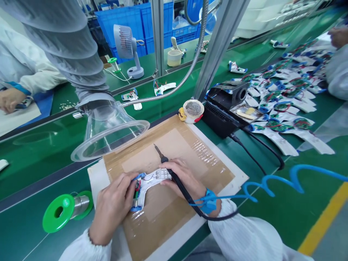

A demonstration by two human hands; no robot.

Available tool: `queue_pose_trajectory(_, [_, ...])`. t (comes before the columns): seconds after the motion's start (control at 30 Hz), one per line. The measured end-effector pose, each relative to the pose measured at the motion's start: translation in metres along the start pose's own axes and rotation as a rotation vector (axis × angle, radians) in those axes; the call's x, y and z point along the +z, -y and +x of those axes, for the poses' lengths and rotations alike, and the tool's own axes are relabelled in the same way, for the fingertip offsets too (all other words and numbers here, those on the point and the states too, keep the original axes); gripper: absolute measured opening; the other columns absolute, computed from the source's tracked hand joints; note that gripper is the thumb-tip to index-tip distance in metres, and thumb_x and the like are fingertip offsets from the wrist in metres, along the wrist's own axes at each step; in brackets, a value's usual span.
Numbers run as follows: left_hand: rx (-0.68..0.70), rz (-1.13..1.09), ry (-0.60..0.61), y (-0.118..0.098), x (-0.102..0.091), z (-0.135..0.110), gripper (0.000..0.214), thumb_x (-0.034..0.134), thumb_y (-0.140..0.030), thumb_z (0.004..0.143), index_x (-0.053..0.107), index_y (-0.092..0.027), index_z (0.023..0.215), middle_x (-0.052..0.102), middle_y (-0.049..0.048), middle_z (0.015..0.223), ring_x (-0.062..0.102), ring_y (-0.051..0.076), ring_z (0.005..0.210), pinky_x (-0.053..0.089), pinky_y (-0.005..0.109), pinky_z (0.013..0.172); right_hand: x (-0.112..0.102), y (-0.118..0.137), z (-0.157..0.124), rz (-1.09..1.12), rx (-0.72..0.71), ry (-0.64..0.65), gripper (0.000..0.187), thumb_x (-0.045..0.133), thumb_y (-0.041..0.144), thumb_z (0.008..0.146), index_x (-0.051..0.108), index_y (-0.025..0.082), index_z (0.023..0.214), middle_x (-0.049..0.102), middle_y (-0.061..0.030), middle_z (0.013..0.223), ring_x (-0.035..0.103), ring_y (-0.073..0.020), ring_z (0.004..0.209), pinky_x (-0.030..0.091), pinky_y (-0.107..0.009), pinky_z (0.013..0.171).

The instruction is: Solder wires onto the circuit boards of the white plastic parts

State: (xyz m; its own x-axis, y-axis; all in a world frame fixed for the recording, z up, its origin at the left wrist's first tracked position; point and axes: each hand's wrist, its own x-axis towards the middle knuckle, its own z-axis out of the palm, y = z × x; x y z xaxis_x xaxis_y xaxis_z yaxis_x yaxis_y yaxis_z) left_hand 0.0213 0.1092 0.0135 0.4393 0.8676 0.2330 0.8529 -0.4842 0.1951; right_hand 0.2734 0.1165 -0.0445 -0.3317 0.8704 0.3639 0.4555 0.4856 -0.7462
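From the head camera, the person's left hand (pixel 112 206) has its grip closed on a white plastic assembly (pixel 149 186) with blue ends and fine wires, which lies on a taped cardboard mat (pixel 174 170). The right hand (pixel 185 177) has its grip clamped around a soldering iron (pixel 170 170), held like a pen, with the tip pointing away from the assembly, and its heel is just beside the assembly. A blue wrist strap (pixel 208 202) circles that wrist. A green spool of solder wire (pixel 66 212) sits on the green tabletop (pixel 274 214) left of the mat. A clear fume-extractor hood (pixel 108 134) hangs above the mat's far corner. Beyond it stands a black soldering station (pixel 224 105), beside many similar assemblies (pixel 282 98). A co-worker's hand (pixel 11 100) works across the bench.
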Motion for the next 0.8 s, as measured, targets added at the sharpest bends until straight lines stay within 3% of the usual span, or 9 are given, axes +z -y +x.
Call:
queue_pose_trajectory(0.2, [-0.048, 0.145, 0.091, -0.0042, -0.0059, 0.0049, 0.027, 0.043, -0.032, 0.103, 0.067, -0.028, 0.114, 0.076, -0.0006, 0.096, 0.073, 0.016, 0.076, 0.045, 0.027, 0.054, 0.0009, -0.0006, -0.0003, 0.005, 0.037, -0.001, 0.049, 0.078, 0.027, 0.086, 0.057, 0.031, 0.131, 0.07, -0.0056, 0.113, 0.063, -0.0264, 0.11, 0.052, -0.044, 0.098])
queue_pose_trajectory(0.3, [-0.025, 0.21, 0.141, -0.0045, -0.0076, 0.0069, 0.031, 0.042, -0.031, 0.102, 0.069, -0.029, 0.117, 0.077, 0.0013, 0.096, 0.073, 0.017, 0.073, 0.045, 0.027, 0.055, 0.0021, -0.0013, -0.0009, -0.001, 0.052, -0.001, 0.049, 0.079, 0.028, 0.085, 0.058, 0.031, 0.13, 0.069, -0.0054, 0.113, 0.064, -0.026, 0.109, 0.054, -0.043, 0.096])
queue_pose_trajectory(0.4, [0.031, 0.239, 0.112, -0.0042, -0.0071, 0.006, 0.032, 0.042, -0.03, 0.102, 0.069, -0.028, 0.12, 0.076, 0.0019, 0.096, 0.072, 0.017, 0.072, 0.048, 0.028, 0.06, 0.0025, -0.0009, -0.0008, -0.013, 0.054, -0.005, 0.047, 0.078, 0.028, 0.086, 0.058, 0.03, 0.129, 0.068, -0.0054, 0.113, 0.064, -0.0262, 0.107, 0.054, -0.044, 0.094])
queue_pose_trajectory(0.6, [0.03, 0.3, 0.004, -0.009, -0.0027, 0.0007, 0.028, 0.045, -0.028, 0.102, 0.07, -0.025, 0.114, 0.073, 0.0013, 0.085, 0.071, 0.019, 0.07, 0.039, 0.03, 0.049, 0.0015, -0.0009, -0.0004, -0.031, 0.055, 0.001, 0.05, 0.081, 0.027, 0.084, 0.058, 0.028, 0.129, 0.07, -0.0061, 0.113, 0.064, -0.0265, 0.105, 0.052, -0.045, 0.095])
queue_pose_trajectory(0.8, [0.049, 0.338, 0.054, -0.0093, -0.004, 0.0033, 0.027, 0.046, -0.026, 0.101, 0.07, -0.024, 0.114, 0.072, 0.0021, 0.083, 0.071, 0.02, 0.067, 0.037, 0.031, 0.046, 0.0063, -0.006, -0.0035, 0.006, 0.064, -0.02, 0.045, 0.077, 0.033, 0.088, 0.059, 0.027, 0.129, 0.068, -0.0079, 0.116, 0.062, -0.0268, 0.109, 0.052, -0.045, 0.097])
